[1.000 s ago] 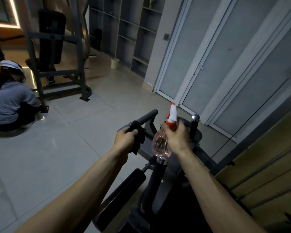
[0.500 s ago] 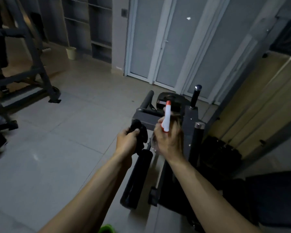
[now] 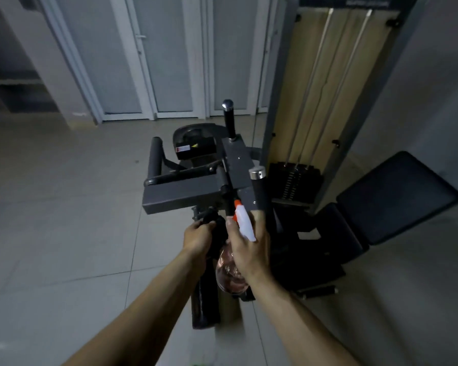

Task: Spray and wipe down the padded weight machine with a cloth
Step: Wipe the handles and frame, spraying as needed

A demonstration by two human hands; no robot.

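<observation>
At the near edge of the weight machine (image 3: 185,198), your right hand (image 3: 249,250) wraps the spray bottle (image 3: 229,272), your left hand (image 3: 198,237) clutches the cloth (image 3: 214,222); no wiped patch shows (dim light), so wiping seems ahead.

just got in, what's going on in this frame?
A person stands over a padded weight machine. The right hand grips a spray bottle, nozzle toward the machine. The left hand holds a dark cloth right beside it. Whether the cloth touches the machine is unclear in this dim view.
</observation>
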